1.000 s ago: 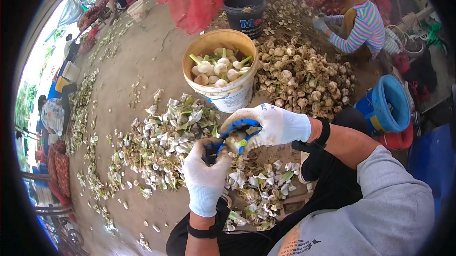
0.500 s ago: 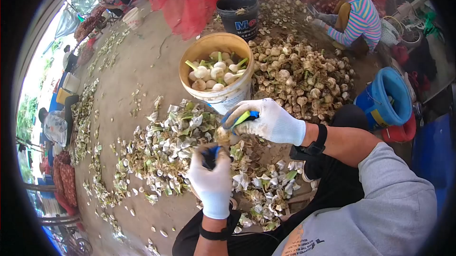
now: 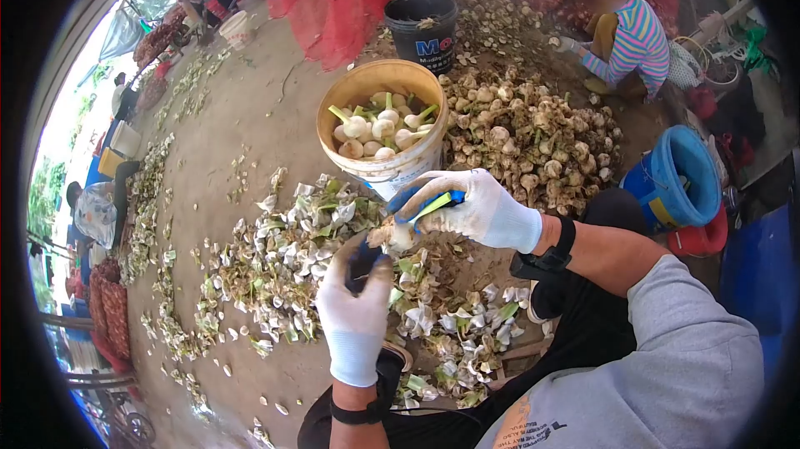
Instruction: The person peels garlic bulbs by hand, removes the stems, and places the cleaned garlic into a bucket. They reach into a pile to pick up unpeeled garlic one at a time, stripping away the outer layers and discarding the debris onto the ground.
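My right hand [image 3: 479, 207], in a white glove with blue fingers, is closed on a garlic bulb [image 3: 403, 236]. The bulb's bright green stalk [image 3: 435, 209] pokes up between the fingers. Loose brownish skin hangs at its left end. My left hand [image 3: 358, 295], gloved the same way, is curled just below and left of the bulb, fingertips against that end; what they pinch is hidden. Beneath both hands spreads a heap of peeled garlic skins [image 3: 308, 236]. Beyond them a white bucket [image 3: 383, 167] holds cleaned bulbs, several with green stalks.
A pile of unpeeled garlic [image 3: 533, 140] lies right of the bucket. A black bucket [image 3: 421, 32] stands behind. At right are a blue bucket [image 3: 683, 174] and a red container [image 3: 700, 234]. A person in a striped top [image 3: 637, 40] crouches at the back right; others work at far left.
The bulb has tilted, its loose-skinned end now pointing left. My left hand has shifted slightly left and up against that end. The right hand stays closed on the bulb.
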`<state>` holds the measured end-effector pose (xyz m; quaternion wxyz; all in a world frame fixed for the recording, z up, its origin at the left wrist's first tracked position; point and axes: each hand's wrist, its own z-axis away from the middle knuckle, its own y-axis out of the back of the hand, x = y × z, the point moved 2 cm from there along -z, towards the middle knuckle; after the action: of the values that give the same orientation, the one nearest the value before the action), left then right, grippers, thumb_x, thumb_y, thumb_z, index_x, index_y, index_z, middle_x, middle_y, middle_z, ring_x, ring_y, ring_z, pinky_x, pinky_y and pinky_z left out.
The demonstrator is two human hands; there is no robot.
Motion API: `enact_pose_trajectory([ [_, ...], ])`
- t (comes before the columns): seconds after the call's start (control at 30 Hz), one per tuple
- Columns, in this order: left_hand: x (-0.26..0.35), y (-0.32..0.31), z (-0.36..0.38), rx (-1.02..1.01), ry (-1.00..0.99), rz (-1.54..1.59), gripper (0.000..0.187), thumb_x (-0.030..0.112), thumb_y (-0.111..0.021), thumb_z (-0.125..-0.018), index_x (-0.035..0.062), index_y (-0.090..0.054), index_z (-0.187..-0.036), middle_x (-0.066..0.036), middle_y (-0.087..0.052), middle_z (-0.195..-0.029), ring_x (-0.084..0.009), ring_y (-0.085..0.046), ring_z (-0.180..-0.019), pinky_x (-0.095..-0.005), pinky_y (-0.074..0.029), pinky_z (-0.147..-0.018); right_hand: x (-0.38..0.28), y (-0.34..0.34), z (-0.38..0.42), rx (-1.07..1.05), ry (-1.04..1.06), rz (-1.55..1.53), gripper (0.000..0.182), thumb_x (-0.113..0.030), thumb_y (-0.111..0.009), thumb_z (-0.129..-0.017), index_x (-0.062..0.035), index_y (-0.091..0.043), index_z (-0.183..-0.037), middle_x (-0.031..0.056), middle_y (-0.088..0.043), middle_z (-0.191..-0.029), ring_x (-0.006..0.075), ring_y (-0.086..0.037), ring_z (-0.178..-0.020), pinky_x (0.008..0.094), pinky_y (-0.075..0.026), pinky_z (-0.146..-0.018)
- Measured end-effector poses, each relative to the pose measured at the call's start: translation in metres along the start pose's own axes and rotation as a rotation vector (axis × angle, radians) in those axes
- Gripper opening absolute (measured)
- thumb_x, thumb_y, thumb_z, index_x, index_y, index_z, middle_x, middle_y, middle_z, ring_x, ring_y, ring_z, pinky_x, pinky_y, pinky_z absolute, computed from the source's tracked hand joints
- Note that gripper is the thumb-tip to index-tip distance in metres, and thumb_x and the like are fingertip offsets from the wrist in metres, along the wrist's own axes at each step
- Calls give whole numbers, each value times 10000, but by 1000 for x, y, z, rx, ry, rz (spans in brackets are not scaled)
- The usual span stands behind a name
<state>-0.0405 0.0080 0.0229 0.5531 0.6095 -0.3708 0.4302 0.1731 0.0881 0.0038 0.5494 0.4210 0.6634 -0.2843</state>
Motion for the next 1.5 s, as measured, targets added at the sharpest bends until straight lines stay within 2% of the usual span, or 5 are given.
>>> enact_pose_trajectory([
  [0.27, 6, -2, 6, 101, -343, -337, 121, 59, -752, -953, -9, -726, -1049, -58, -719, -922, -110, -654, -870, -285, -540, -798, -5, -11, 0, -62, 130, 218, 243, 23, -735, -855, -94, -801, -1057, 89, -716, -1264, 264, -649, -1238, 367, -494, -1081],
  [0.53, -18, 38, -16, 288, 212, 132, 100, 98, -705, -985, -1, -706, -1000, -76, -723, -846, -134, -671, -745, -276, -546, -701, -16, -3, -1, -142, 173, 147, 189, 2, -749, -866, -87, -807, -1023, 107, -700, -1354, 273, -600, -1333, 375, -437, -1149],
  [0.73, -27, 16, 4, -58, -118, -777, 183, 207, -712, -926, 24, -718, -936, -182, -709, -923, -375, -696, -866, -450, -548, -776, 13, 6, -2, 66, -221, -389, 158, -46, -744, -947, -14, -760, -1101, 99, -754, -1192, 172, -699, -1102, 330, -545, -1012],
  [1.0, -6, -3, 3, -39, -33, -121, 287, 233, -773, -960, -35, -756, -1063, -82, -728, -814, -111, -646, -756, -279, -526, -706, 18, -1, -2, 35, -216, -182, 197, -52, -752, -940, -10, -759, -1133, 77, -765, -1171, 148, -698, -1085, 322, -545, -1011],
  [1.5, 3, 0, -10, -35, 32, -217, 211, 167, -711, -957, -38, -710, -905, -121, -668, -683, -161, -588, -600, -339, -480, -601, 55, 24, 12, 115, -465, -862, 382, -185, -668, -1024, 17, -595, -1339, 187, -698, -1262, 309, -716, -1123, 482, -628, -955],
])
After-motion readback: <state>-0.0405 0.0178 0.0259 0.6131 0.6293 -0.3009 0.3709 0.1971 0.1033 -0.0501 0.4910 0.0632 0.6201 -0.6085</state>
